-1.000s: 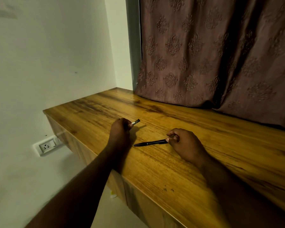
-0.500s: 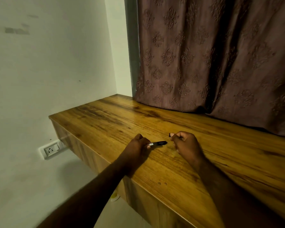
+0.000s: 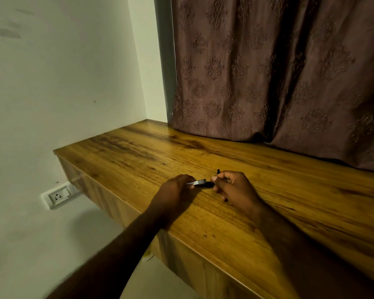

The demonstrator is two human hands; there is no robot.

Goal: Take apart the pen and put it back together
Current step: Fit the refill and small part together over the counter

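Observation:
On the wooden desk (image 3: pixel 257 212) my two hands meet over the pen's parts. My left hand (image 3: pixel 175 190) pinches a short black pen piece with a silver clip (image 3: pixel 200 182), which points right towards the other hand. My right hand (image 3: pixel 235 188) is closed around the black pen body. Only its thin end (image 3: pixel 218 171) pokes up above the fingers, and the rest is hidden in the fist. The right fingertips touch the free end of the clipped piece. Whether the two parts are joined cannot be told.
A brown patterned curtain (image 3: pixel 279 72) hangs onto the desk's back edge. A white wall is at the left, with a power socket (image 3: pixel 57 196) below desk height. The desk's front edge (image 3: pixel 181 236) runs diagonally under my forearms.
My left hand has moved right with the clipped piece until it meets my right hand. My right hand has turned the pen body up inside its fist. The camera has tilted slightly.

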